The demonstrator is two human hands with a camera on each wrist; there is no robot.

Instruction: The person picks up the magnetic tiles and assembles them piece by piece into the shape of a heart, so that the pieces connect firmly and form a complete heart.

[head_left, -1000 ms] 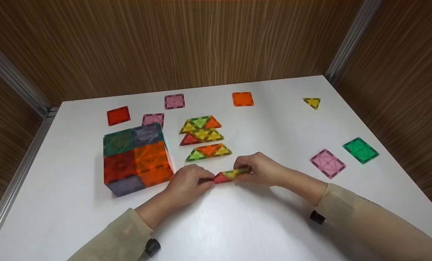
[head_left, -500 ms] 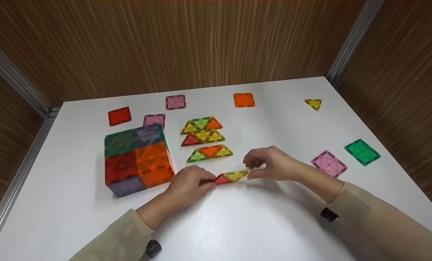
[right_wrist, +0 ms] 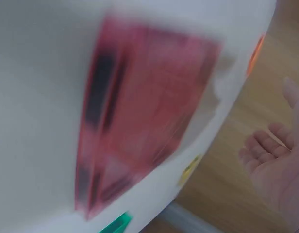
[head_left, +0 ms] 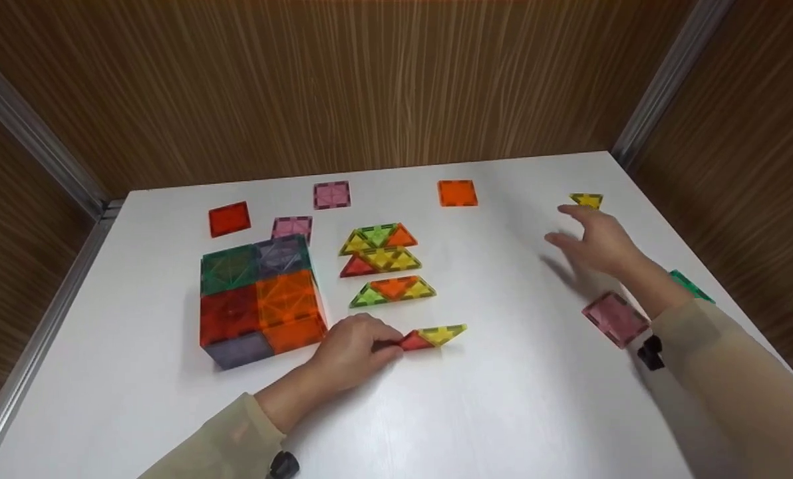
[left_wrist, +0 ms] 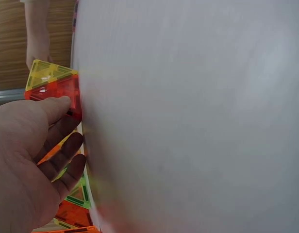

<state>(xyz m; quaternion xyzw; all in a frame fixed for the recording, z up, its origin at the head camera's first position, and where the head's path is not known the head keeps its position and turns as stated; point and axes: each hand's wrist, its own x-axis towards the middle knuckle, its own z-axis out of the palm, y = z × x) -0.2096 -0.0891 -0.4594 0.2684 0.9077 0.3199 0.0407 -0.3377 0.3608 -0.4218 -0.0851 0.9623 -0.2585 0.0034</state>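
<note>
My left hand [head_left: 353, 352] pinches a red triangular magnetic tile [head_left: 416, 341] between thumb and fingers. A yellow triangular tile [head_left: 442, 334] is joined to its right side, and the pair stands tilted over the table. In the left wrist view the thumb lies on the red tile [left_wrist: 67, 92], with the yellow tile [left_wrist: 45, 73] beyond it. My right hand [head_left: 599, 243] reaches over the far right of the table, fingers spread and holding nothing. Just past its fingers lies a single yellow triangular tile [head_left: 588, 199], partly hidden by the hand.
Left of centre stands a box of square tiles [head_left: 230, 313]. Three flat strips of triangular tiles [head_left: 393, 288] lie behind my left hand. Loose squares include red [head_left: 230, 219], orange [head_left: 458, 193], pink [head_left: 332, 195] and, under my right forearm, another pink [head_left: 615, 319] and a green [head_left: 691, 286].
My right hand has let go of the yellow end of the joined tiles and moved right and away, toward the lone yellow triangle. My left hand keeps its pinch on the red tile.
</note>
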